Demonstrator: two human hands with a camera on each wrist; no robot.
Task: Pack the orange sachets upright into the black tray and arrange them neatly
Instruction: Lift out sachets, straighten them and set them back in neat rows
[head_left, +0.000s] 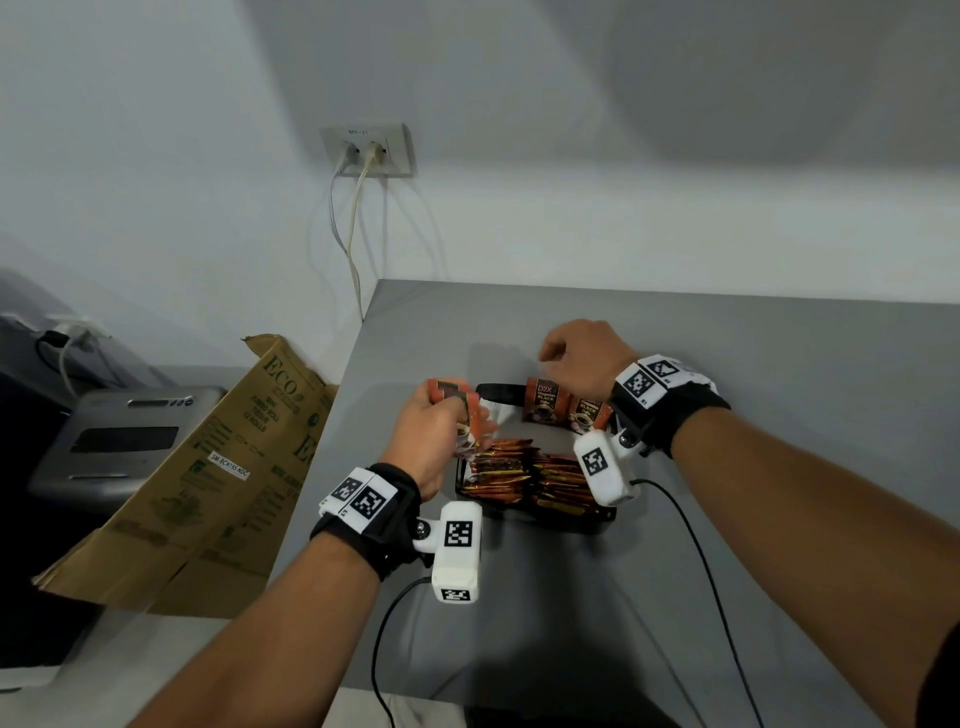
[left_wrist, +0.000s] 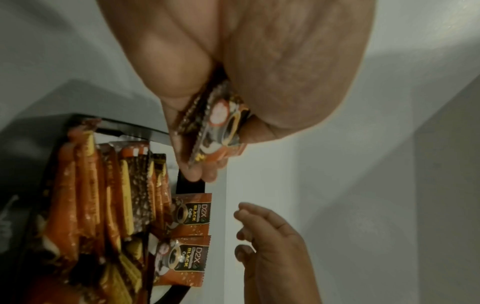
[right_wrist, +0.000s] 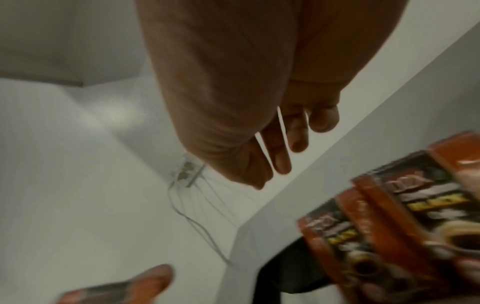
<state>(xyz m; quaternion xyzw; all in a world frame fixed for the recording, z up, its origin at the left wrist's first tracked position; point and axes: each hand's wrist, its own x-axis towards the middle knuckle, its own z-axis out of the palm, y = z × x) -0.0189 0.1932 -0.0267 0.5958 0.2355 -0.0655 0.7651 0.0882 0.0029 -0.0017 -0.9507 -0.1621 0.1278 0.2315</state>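
Orange sachets (head_left: 519, 475), packed on edge in black tray (head_left: 571, 519), lie at four o'clock from my left hand (head_left: 431, 436), nearer and pinching several more (head_left: 475, 415); right hand (head_left: 582, 358) hovers loosely curled, holding nothing.

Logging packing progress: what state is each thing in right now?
Left hand: grips a bunch of sachets.
Right hand: empty, fingers loosely curled, above the tray.
Tray: partly filled.
Two sachets: upright at tray's far end.
Packed sachets: on edge, in rows.
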